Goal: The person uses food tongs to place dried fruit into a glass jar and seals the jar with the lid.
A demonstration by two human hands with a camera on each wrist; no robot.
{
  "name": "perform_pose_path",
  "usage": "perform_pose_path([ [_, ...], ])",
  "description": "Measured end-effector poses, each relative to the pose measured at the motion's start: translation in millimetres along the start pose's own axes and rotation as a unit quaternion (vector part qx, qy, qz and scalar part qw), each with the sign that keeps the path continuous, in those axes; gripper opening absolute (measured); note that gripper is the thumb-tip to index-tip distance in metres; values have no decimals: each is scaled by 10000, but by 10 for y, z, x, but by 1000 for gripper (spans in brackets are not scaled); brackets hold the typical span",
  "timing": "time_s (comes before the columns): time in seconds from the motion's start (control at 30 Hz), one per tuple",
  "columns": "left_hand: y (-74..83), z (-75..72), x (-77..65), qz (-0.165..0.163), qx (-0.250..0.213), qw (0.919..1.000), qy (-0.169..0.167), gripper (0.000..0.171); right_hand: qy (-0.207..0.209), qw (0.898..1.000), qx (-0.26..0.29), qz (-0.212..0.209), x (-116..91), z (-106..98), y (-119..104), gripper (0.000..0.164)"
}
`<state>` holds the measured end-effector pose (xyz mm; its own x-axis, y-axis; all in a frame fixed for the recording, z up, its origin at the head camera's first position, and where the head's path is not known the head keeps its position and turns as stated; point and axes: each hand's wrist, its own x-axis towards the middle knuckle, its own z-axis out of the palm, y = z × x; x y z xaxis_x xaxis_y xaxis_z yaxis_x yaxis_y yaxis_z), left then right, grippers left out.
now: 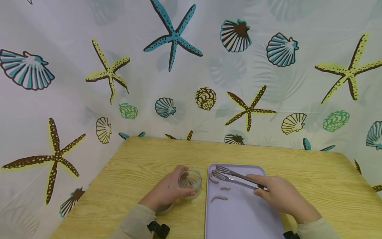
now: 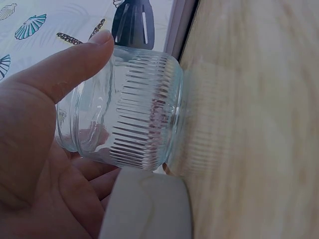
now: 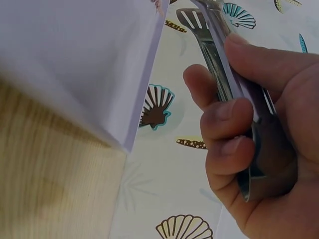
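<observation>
My left hand [image 1: 167,191] is wrapped round a clear glass jar [image 2: 134,109] with ribbed sides, which stands upright at the tray's left. Small brownish-pink bits show inside it. In my right hand [image 1: 279,196] are metal tongs [image 3: 271,159], gripped with thumb on one side and fingers curled round the other. Their slotted tips [image 1: 222,172] are apart over the far left of a lilac tray [image 1: 241,219]. On that tray lie thin, wrinkled brownish strips: a curved one [image 1: 219,198], a short one [image 1: 225,188], and another [image 1: 213,179] beside the tong tips.
A pale rounded object [image 1: 165,209] sits on the wooden table [image 1: 143,156], partly hidden beneath my left wrist; its pale edge [image 2: 147,204] also shows close up in the left wrist view. A curtain [image 1: 191,76] printed with starfish and shells hangs behind the table and along its left side.
</observation>
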<state>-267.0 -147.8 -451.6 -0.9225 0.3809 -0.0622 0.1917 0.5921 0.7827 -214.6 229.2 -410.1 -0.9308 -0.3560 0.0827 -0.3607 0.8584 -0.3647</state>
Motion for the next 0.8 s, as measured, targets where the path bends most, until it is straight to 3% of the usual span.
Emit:
perform_pose_path([
  [0.43, -10, -2, -6, 66, 21, 10000, 32, 100, -284, 9995, -19, 121, 12, 44, 79, 49],
  [0.8, -12, 4, -3, 57, 21, 10000, 17, 99, 81, 9996, -255, -67, 11, 98, 131, 46],
])
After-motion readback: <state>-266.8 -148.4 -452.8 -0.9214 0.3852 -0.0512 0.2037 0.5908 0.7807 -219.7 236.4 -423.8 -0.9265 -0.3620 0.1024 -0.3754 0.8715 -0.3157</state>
